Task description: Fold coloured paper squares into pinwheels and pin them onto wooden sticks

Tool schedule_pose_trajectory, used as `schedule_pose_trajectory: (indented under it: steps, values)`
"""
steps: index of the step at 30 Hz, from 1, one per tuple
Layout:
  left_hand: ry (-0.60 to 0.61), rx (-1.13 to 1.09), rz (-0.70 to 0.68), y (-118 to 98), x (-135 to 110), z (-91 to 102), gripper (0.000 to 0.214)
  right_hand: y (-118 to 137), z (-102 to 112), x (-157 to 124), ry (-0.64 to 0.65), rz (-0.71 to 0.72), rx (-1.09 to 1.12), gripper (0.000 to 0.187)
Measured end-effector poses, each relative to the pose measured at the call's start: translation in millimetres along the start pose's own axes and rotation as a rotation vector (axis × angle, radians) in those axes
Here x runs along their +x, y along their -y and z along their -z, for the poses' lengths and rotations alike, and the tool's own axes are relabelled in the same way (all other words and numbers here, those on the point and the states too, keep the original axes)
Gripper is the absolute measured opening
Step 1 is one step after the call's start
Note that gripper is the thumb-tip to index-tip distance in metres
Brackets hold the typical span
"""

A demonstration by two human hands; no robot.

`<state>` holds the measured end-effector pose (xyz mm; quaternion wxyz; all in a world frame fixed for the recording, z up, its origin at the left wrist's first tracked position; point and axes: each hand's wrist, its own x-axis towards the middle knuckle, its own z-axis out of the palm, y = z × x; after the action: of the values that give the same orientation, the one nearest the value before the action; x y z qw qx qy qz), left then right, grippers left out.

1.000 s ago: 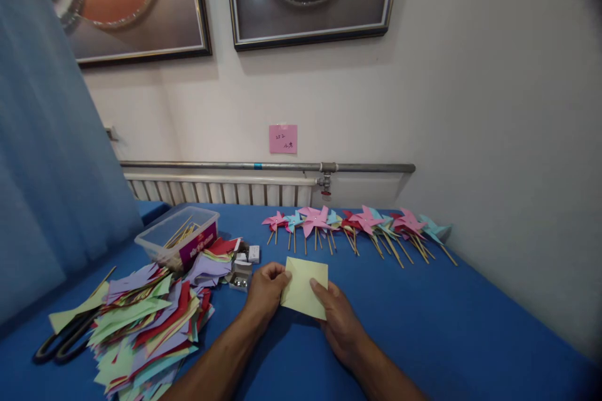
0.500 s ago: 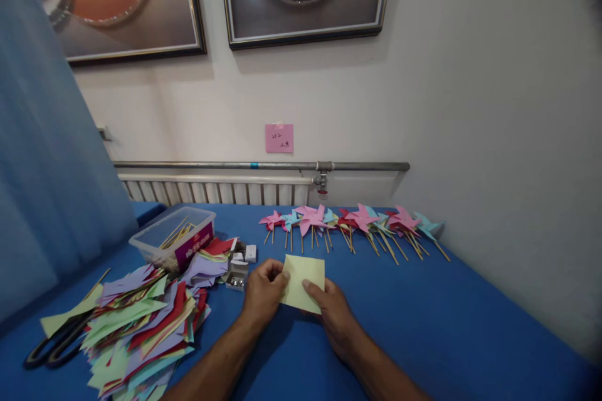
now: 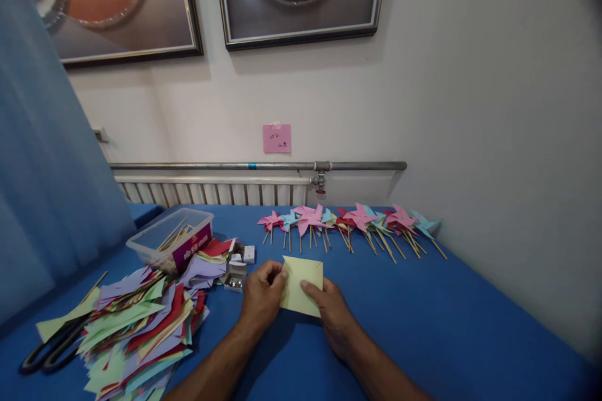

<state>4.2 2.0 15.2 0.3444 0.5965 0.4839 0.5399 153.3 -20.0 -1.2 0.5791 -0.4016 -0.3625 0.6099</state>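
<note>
A square sheet of pale yellow paper is held up over the blue table, between both hands. My left hand pinches its left edge with curled fingers. My right hand grips the lower right edge, thumb on the front face and fingers behind it. A short slit shows near the sheet's upper right corner. Just left of my left hand, a small open box of pushpins sits on the table. Beyond the sheet lies a row of paper pinwheels on wooden sticks.
To the left are a big pile of cut coloured paper, black-handled scissors and a clear plastic tub of sticks. A blue curtain hangs at the far left. A radiator and pipe run along the wall.
The view has shifted slightly. Both hands keep hold of the yellow paper in nearly the same place, and a slit near its upper right corner now shows.
</note>
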Motion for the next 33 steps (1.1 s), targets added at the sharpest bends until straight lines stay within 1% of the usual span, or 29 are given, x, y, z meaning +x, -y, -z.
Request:
schedule_pose_trajectory:
  steps: [5, 8, 10, 13, 16, 19, 24, 29, 33]
  values:
    - [0.015, -0.031, 0.007, 1.4, 0.1, 0.2, 0.019, 3.0, -1.5, -1.1, 0.031, 0.001, 0.034, 0.048]
    - [0.001, 0.019, -0.026, 2.4, 0.6, 0.7, 0.017, 2.8, -1.3, -1.7, 0.036, -0.004, 0.018, 0.046]
    - [-0.035, 0.114, -0.111, 1.4, 0.0, 1.8, 0.015, 1.9, -0.8, -1.7, 0.04, -0.009, 0.005, 0.046]
    - [-0.059, 0.307, -0.341, -2.0, -3.3, 3.6, 0.015, 0.1, 0.0, -0.8, 0.035, -0.004, -0.004, 0.045]
    - [-0.016, 0.452, -0.563, -5.2, -8.1, 3.7, 0.022, -1.5, 0.2, 0.6, 0.021, 0.006, -0.011, 0.043]
    - [0.01, 0.576, -0.702, -6.4, -11.3, 2.5, 0.027, -2.1, -0.2, 1.2, 0.034, 0.02, -0.012, 0.041]
    - [-0.007, 0.741, -0.815, -4.4, -10.3, 3.1, 0.029, -1.7, -0.8, 0.4, 0.022, 0.043, -0.034, 0.043]
    - [0.008, 0.853, -0.88, -3.3, -7.5, 5.1, 0.026, -2.0, -1.1, 0.1, 0.018, 0.023, -0.049, 0.043]
    - [0.021, 0.927, -0.929, -3.5, -6.6, 4.6, 0.022, -0.4, -3.2, -1.2, 0.011, 0.047, -0.05, 0.043]
